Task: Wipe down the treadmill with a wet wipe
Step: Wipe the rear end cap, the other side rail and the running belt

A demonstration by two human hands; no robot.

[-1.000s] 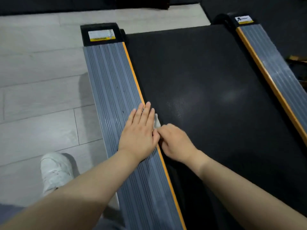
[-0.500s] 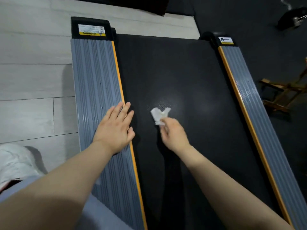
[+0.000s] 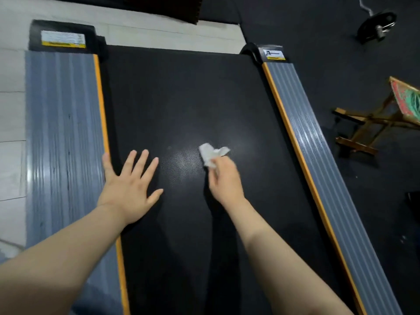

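The treadmill's black belt (image 3: pixel 181 92) runs between two ribbed grey side rails, the left rail (image 3: pixel 63 123) and the right rail (image 3: pixel 318 155), each edged in orange. My right hand (image 3: pixel 225 180) pinches a crumpled white wet wipe (image 3: pixel 212 153) and holds it against the middle of the belt. My left hand (image 3: pixel 129 185) lies flat with fingers spread on the belt's left side, just right of the orange edge, holding nothing.
Pale plank floor (image 3: pixel 11 155) lies left of the treadmill, dark mat flooring (image 3: pixel 341 64) to the right. A folded wooden chair (image 3: pixel 386 119) stands on the right. A dark metal object (image 3: pixel 377 26) sits at the far right.
My right hand has carried the wipe from the left orange edge to the belt's middle. My left hand has slid off the left rail onto the belt and spread its fingers.
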